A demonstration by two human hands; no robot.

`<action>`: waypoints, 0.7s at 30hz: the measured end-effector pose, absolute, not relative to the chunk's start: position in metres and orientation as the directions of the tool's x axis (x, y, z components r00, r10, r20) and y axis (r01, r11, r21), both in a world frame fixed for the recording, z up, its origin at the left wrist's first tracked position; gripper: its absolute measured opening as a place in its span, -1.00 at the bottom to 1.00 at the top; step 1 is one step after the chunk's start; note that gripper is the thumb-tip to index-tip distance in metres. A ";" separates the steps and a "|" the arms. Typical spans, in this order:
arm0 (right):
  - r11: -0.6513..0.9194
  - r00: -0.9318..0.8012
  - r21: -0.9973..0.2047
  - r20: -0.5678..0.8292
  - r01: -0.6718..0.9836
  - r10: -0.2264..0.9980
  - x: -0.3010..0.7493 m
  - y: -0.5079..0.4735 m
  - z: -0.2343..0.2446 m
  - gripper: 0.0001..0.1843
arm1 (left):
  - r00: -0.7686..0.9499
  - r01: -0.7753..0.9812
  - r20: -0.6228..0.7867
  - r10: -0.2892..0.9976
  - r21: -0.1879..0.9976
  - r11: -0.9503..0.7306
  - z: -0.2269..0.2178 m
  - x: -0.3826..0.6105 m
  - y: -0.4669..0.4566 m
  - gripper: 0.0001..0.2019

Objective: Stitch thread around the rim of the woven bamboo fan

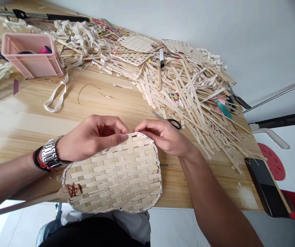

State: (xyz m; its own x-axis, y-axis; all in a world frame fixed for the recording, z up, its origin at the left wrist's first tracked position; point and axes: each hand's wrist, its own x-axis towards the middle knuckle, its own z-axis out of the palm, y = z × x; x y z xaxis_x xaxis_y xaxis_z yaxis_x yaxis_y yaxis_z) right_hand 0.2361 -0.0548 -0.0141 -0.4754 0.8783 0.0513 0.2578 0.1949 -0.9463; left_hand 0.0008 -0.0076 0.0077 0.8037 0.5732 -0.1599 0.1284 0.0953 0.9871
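A woven bamboo fan lies tilted over the table's near edge, its rim bound with a pale braided edging. Reddish-brown thread is wound in a crossed pattern where the wooden handle meets the weave at the lower left. My left hand, with a silver watch on the wrist, pinches the fan's top rim between thumb and fingers. Close beside it, my right hand grips the same rim near the top right corner. Its fingertips are partly hidden behind the rim. Whether either hand also holds thread, I cannot tell.
Scissors lie just beyond my right hand. Loose bamboo strips and several woven panels pile up toward the wall, with a marker among them. A pink bin stands at left; a phone rests at the right edge.
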 end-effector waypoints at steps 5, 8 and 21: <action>0.171 -0.467 -0.956 0.041 0.239 0.883 0.234 -0.055 -0.017 -0.85 | 0.802 0.138 -0.160 0.576 0.987 0.082 0.007 0.002 -0.007 -0.93; 0.159 -0.449 -0.960 0.040 0.230 0.892 0.234 -0.056 -0.018 -0.84 | 0.799 0.136 -0.149 0.582 0.989 0.065 0.006 0.003 -0.007 -0.94; 0.135 -0.462 -0.974 0.036 0.183 0.886 0.231 -0.055 -0.021 -0.85 | 0.799 0.132 -0.141 0.585 0.990 0.057 0.003 0.002 -0.008 -0.90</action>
